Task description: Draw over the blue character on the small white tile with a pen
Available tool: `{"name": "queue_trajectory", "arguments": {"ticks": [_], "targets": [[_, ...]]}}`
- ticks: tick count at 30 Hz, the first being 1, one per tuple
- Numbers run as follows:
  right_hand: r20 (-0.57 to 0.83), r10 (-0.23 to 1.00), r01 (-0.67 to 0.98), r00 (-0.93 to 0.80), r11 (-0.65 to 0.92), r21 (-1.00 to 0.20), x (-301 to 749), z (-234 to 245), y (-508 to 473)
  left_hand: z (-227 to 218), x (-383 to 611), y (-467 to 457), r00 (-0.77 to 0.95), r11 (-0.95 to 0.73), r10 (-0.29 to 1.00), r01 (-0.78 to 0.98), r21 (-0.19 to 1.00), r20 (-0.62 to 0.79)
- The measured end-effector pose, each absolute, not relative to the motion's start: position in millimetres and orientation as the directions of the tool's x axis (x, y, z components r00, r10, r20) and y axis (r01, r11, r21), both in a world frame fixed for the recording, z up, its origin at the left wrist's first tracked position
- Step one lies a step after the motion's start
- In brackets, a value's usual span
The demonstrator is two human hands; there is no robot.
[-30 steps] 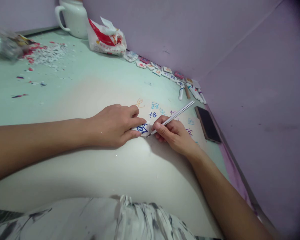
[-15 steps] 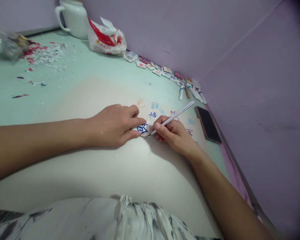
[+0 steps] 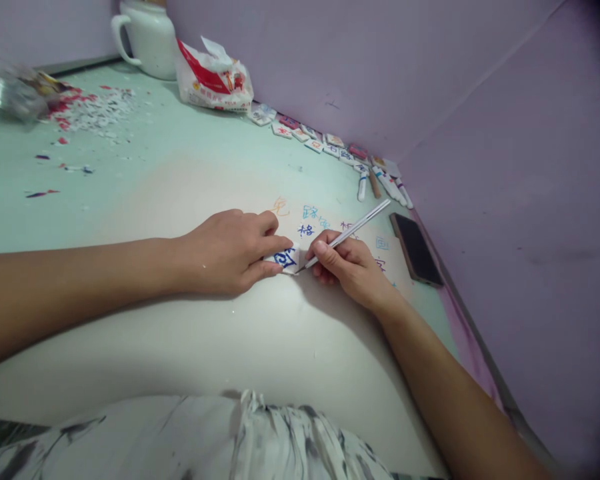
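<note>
An off-white fabric garment (image 3: 145,437), printed with grey and blackish brushstroke-like marks, is worn, its front gathered into narrow, crinkled, ruffled folds (image 3: 290,437). The left hand (image 3: 235,253), right hand (image 3: 349,267) and both forearms (image 3: 90,277) are bare.

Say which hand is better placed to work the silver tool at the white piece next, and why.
Probably the right hand: it grips the silver tool, whose tip is at the edge of the white piece. The left hand is occupied holding that piece down.
</note>
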State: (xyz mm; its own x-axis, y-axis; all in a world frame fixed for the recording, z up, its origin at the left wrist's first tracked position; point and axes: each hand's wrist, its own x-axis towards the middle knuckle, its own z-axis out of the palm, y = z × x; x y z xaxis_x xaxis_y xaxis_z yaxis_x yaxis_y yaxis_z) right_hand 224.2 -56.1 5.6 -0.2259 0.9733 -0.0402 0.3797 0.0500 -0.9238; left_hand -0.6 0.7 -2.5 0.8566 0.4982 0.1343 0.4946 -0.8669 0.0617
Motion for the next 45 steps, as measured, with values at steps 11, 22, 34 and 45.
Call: {"name": "queue_trajectory", "arguments": {"ticks": [11, 22, 34, 45], "targets": [[0.053, 0.989, 0.241, -0.135, 0.085, -0.967, 220.7, -0.9, -55.7, 0.9, 0.2, 0.0, 0.860, -0.866, 0.500, 0.497, 0.062, 0.104], [0.108, 0.988, 0.275, -0.107, 0.133, -0.952, 215.1, -2.3, -59.8, -0.9, -0.1, 1.0, 0.857, -0.867, 0.499, 0.493, 0.076, 0.128], [0.105, 0.990, 0.304, -0.096, 0.130, -0.944, 215.9, -3.8, -57.5, -4.7, -1.4, 1.6, 0.858, -0.875, 0.484, 0.479, 0.069, 0.175], [0.117, 0.986, 0.369, -0.120, 0.154, -0.916, 217.5, -6.7, -57.3, -4.8, -1.7, 1.7, 0.858, -0.877, 0.480, 0.475, 0.073, 0.181]]}}
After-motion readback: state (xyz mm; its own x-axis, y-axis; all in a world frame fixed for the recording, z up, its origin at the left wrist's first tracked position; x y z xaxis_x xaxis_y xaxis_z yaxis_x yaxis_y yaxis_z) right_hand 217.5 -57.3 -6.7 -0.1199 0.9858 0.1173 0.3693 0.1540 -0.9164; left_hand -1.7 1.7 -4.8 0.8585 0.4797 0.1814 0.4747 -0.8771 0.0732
